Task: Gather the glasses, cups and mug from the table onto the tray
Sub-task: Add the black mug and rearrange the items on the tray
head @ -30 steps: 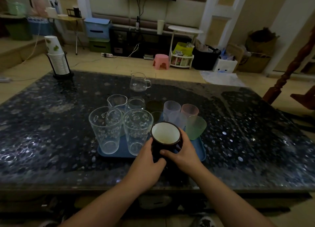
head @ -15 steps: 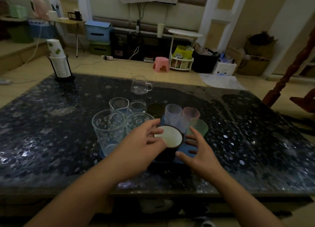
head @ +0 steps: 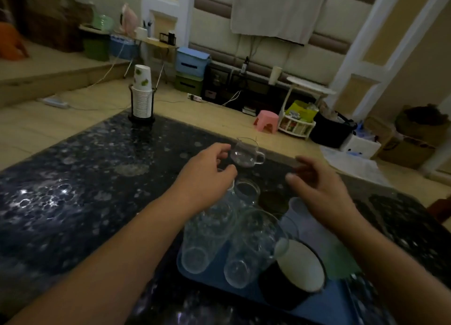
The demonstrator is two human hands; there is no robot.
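Observation:
A blue tray (head: pixel 334 298) sits near the table's front edge. It holds a dark mug with a white inside (head: pixel 296 274), two tall clear glasses (head: pixel 207 237) (head: pixel 251 249), smaller clear glasses (head: pixel 246 190), pale plastic cups (head: pixel 296 210) and a green cup (head: pixel 341 263). A small clear glass pitcher with a handle (head: pixel 246 154) stands on the table beyond the tray. My left hand (head: pixel 207 173) hovers over the tray's far side, fingertips close to the pitcher, holding nothing. My right hand (head: pixel 317 185) hovers to the right, fingers apart and empty.
The dark speckled glass table (head: pixel 85 190) spreads to the left. A black holder with a stack of paper cups (head: pixel 142 98) stands at its far left corner. On the floor beyond are a pink stool (head: pixel 266 120), boxes and a cable.
Both hands let go of the mug, which now stands on the tray, and moved forward toward the pitcher. The camera leaned closer and tilted.

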